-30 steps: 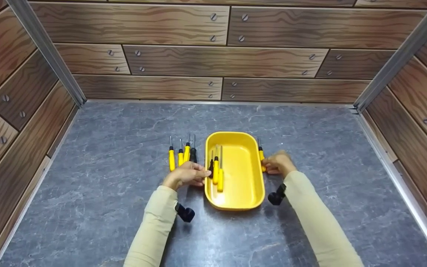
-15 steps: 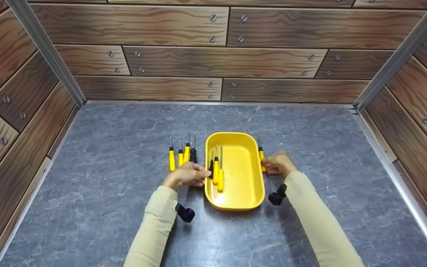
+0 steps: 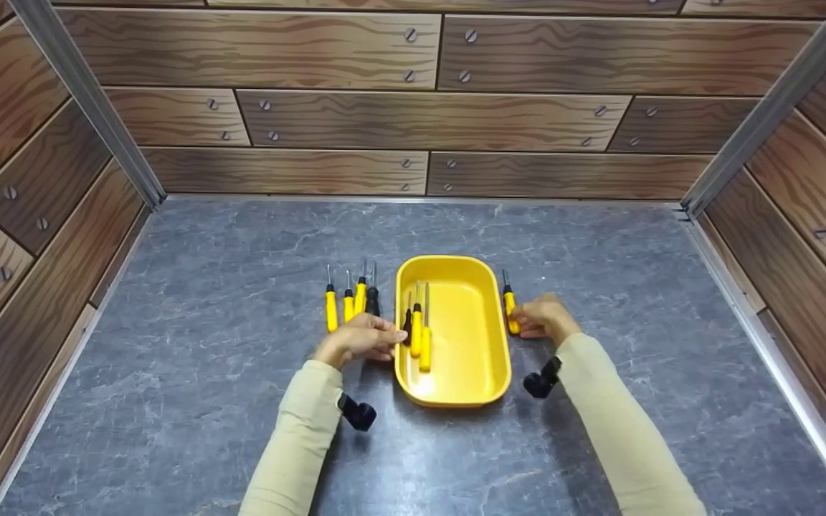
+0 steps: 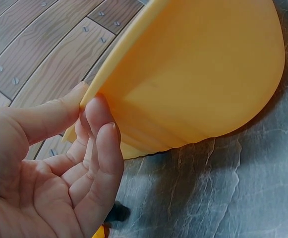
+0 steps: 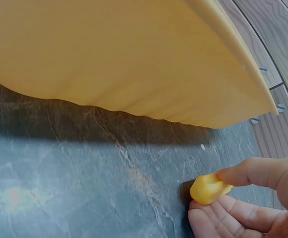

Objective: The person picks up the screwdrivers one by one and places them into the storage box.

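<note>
A yellow tray [image 3: 467, 337] stands on the grey surface with three screwdrivers along its left inner side, one of them black [image 3: 407, 328], the others yellow-handled [image 3: 425, 350]. The left hand [image 3: 364, 337] pinches the tray's left rim between thumb and fingers, as the left wrist view also shows at the rim [image 4: 126, 47]. To the right of the tray, the right hand [image 3: 543, 317] pinches the handle of a yellow screwdriver [image 3: 510, 307] whose shaft points away. In the right wrist view the handle's end [image 5: 206, 189] sits between thumb and fingers, apart from the tray wall [image 5: 109, 59].
Left of the tray lie several screwdrivers, among them a yellow one [image 3: 331, 309] and a black one [image 3: 373, 301], partly behind the left hand. Wood-patterned walls [image 3: 327, 118] and metal edge strips enclose the grey surface [image 3: 191, 344].
The right hand and the screwdriver it pinches have moved slightly right, away from the tray's side. The left hand stays on the rim.
</note>
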`<state>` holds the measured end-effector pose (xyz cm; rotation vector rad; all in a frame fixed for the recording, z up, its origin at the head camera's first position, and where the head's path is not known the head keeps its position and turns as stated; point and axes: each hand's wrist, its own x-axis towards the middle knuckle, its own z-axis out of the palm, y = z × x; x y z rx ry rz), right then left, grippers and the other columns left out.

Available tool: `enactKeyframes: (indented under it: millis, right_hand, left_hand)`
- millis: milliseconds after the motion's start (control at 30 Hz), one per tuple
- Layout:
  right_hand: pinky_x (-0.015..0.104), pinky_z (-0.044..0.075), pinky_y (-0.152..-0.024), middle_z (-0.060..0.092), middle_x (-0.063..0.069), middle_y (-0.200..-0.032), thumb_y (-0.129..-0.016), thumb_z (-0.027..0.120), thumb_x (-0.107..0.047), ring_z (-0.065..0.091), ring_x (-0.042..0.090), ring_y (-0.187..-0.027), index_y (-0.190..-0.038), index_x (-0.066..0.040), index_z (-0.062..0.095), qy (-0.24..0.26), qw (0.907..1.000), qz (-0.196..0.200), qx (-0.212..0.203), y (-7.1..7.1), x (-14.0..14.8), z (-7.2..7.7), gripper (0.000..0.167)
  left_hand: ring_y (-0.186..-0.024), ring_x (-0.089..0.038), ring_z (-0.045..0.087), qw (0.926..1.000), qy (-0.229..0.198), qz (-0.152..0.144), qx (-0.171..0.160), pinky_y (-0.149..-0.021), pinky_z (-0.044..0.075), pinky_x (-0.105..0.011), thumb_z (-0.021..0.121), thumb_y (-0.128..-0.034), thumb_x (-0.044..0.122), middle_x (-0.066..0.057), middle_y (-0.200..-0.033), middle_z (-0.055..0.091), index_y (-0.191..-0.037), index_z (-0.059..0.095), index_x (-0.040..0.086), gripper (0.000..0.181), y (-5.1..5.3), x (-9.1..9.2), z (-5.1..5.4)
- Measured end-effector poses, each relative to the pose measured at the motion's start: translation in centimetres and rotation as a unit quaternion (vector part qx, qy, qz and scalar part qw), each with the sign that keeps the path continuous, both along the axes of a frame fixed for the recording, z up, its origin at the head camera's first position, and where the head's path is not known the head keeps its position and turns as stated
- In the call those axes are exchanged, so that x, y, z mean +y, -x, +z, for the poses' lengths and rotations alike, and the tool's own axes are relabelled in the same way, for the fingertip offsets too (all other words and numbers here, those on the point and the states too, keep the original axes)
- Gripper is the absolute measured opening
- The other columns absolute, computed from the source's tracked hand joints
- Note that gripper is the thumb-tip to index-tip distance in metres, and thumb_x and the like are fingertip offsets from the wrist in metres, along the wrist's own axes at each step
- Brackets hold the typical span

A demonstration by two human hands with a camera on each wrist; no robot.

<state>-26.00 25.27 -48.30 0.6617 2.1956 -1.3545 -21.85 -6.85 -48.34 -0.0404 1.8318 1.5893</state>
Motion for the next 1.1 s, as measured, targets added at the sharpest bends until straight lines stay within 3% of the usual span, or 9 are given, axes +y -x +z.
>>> enactKeyframes:
  millis: [167,367,1100]
  right_hand:
    - [0.020,0.059,-0.058,0.059,-0.004,-0.056,-0.082,0.062,-0.003,0.059,0.006,-0.053,-0.078,-0.006,0.058,-0.002,1.0000,-0.005,-0.003,0.0,0.2,0.1,0.007]
    - [0.022,0.061,-0.063,0.060,-0.002,-0.059,-0.084,0.062,-0.002,0.061,0.007,-0.056,-0.087,-0.002,0.059,0.012,0.9999,-0.004,-0.008,-0.1,0.4,0.1,0.005]
    - [0.020,0.060,-0.059,0.062,-0.001,-0.060,-0.086,0.059,0.003,0.063,0.008,-0.054,-0.084,-0.002,0.059,0.086,0.9963,-0.001,-0.006,-0.7,1.4,0.9,0.006]
  left_hand:
    - [-0.062,-0.007,0.059,0.9999,0.008,0.006,0.000,-0.073,0.061,-0.024,0.064,-0.0925,0.017,0.005,-0.068,0.061,-0.086,0.061,0.010,0.010,0.0,0.0,0.0]
    - [-0.062,-0.007,0.058,0.9999,0.013,0.008,0.001,-0.067,0.059,-0.020,0.065,-0.0922,0.017,0.004,-0.069,0.059,-0.084,0.060,0.011,0.012,0.0,0.0,-0.1]
    - [-0.059,-0.006,0.057,0.9999,0.002,0.012,-0.002,-0.065,0.059,-0.020,0.065,-0.0923,0.016,0.005,-0.065,0.059,-0.082,0.059,0.011,0.012,0.0,0.1,-0.1]
